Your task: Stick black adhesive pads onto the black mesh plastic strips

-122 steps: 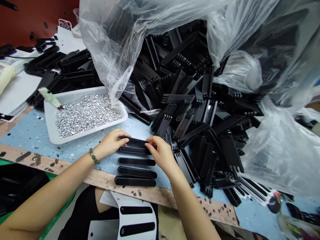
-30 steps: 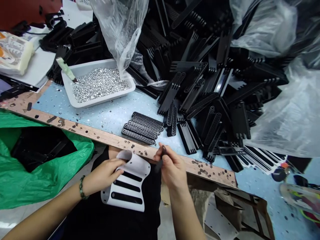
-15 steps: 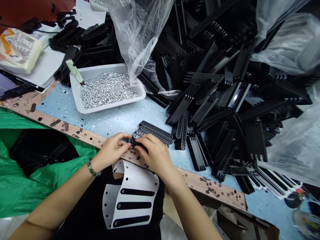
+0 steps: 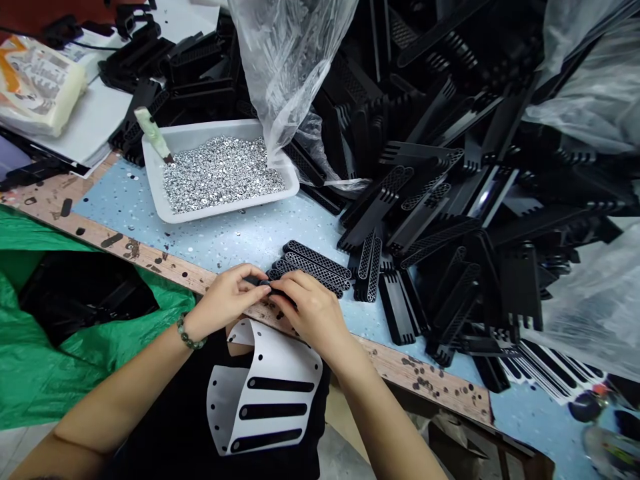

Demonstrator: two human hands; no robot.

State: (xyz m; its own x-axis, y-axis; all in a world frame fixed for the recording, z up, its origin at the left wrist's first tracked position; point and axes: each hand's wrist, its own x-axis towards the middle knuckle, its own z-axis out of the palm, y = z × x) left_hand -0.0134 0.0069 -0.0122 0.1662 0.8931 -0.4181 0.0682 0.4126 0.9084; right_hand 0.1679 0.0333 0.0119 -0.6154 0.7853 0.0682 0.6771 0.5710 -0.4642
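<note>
Near the table's front edge, my left hand (image 4: pixel 231 293) and my right hand (image 4: pixel 315 310) meet over a small dark plastic part (image 4: pixel 265 283). The left thumb and forefinger pinch its end. My right fingers close round the rest, which they mostly hide. Just behind the fingertips, several long black plastic strips (image 4: pixel 320 261) lie side by side, their latticed faces up. Across my lap bends a white sheet (image 4: pixel 273 363) with long black strip pads (image 4: pixel 274 411) and small dark round spots.
Behind my left hand stands a white tray (image 4: pixel 230 215) of small silvery metal pieces (image 4: pixel 220 173), a green-wrapped tool (image 4: pixel 153 133) leaning in its corner. Black plastic parts (image 4: pixel 430 200) pile up at the right and back. Clear plastic bags (image 4: pixel 295 60) hang over them. A green bag (image 4: pixel 95 360) lies left.
The view has shifted slightly. The part's end, with its hole visible before, is now more covered by my left thumb and fingers. Both hands stay in nearly the same place.
</note>
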